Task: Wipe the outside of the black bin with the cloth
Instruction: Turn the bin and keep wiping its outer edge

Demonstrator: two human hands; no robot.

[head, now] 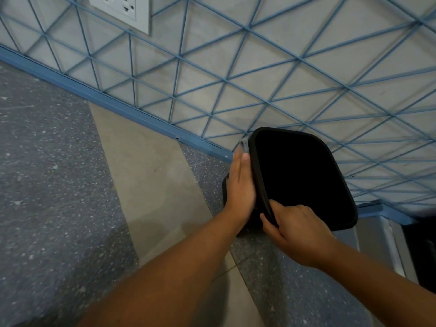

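The black bin stands on the floor against the blue-lined wall. The left hand, fingers straight, presses the grey cloth flat on the bin's outer side. The right hand pinches the bin's near rim.

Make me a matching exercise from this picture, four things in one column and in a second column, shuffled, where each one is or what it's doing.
Things:
1. left hand
2. right hand
3. cloth
4. wall socket

Places or states:
A. top left, on the wall
B. grips the near rim of the black bin
C. grey, peeking out beyond the fingertips at the bin's side
D. flat, fingers straight, pressing on the bin's outer side

Pairs: 1-D, 2-B, 3-C, 4-A
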